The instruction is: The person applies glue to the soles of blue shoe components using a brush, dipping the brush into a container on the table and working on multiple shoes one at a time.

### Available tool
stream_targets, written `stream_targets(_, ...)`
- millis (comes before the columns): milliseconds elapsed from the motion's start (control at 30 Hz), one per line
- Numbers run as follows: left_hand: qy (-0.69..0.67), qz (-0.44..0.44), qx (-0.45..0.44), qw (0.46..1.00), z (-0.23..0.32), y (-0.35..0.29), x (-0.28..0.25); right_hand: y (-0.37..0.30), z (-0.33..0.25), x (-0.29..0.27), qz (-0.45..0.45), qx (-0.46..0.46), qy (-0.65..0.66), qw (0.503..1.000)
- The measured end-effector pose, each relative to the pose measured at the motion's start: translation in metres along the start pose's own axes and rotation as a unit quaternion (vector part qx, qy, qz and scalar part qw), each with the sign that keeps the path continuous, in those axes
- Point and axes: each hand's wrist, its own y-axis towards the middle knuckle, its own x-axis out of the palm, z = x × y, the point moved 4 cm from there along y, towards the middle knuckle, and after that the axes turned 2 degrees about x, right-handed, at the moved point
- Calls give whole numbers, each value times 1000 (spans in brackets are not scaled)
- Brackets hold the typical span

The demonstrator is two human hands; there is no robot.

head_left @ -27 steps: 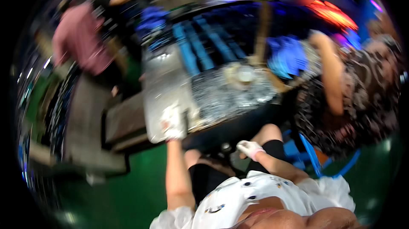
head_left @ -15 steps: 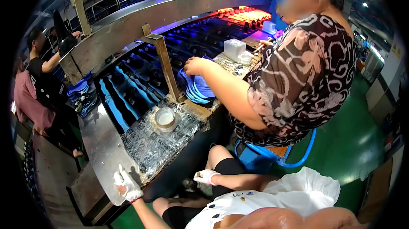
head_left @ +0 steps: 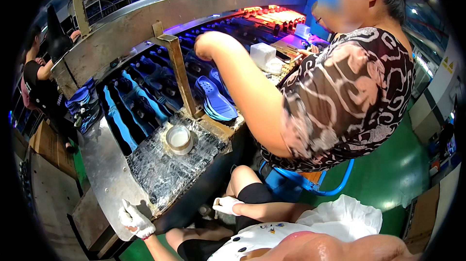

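My left hand (head_left: pixel 136 220), in a white glove with bare skin showing at the side, rests on the corner of a metal plate (head_left: pixel 104 164), its forefinger stretched out. It holds nothing. My right hand (head_left: pixel 226 205), also white-gloved, lies by my thigh with its fingers curled in; nothing shows in it. On the film-covered worktop (head_left: pixel 162 173) ahead of my left hand stands a round white pot (head_left: pixel 178 139) with pale contents. Beyond it is a stack of blue perforated shoe pieces (head_left: pixel 216 100).
A co-worker (head_left: pixel 340 101) sits at right on a blue-framed chair (head_left: pixel 335 183), arm over the conveyor (head_left: pixel 145 86) carrying blue pieces. A rusty post (head_left: pixel 180 74) rises from the worktop. More blue shoe pieces (head_left: pixel 83 106) are piled at left. Another person (head_left: pixel 41 76) stands farther left.
The co-worker's hand has lifted off the blue stack and moved up and left over the conveyor. My view has shifted slightly; my hands stay in about the same places.
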Motion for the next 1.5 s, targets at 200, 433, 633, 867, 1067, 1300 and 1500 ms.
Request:
stream_targets(200, 18, -36, -41, 998, -5, 1, 2, 0, -1, -2, -12, 15, 7, 1000)
stream_targets(433, 31, -43, -3, 999, 6, 4, 1, -19, -32, -17, -35, 68, 15, 997)
stream_targets(633, 59, -34, 4, 998, 14, 5, 1, -12, -22, -8, -40, 32, -18, 999)
stream_targets(867, -6, -20, -49, 999, -7, 2, 1, -3, -3, 2, -45, 30, -32, 998)
stream_targets(1067, 55, -24, 19, 998, 21, 3, -4, 2, 5, 3, -35, 14, -33, 999)
stream_targets(1300, 86, -47, 28, 995, 24, 2, -3, 9, 15, 16, -42, 29, -9, 999)
stream_targets(1500, 64, -25, 74, 995, 54, -21, -3, 8, 16, 10, -26, 25, -2, 999)
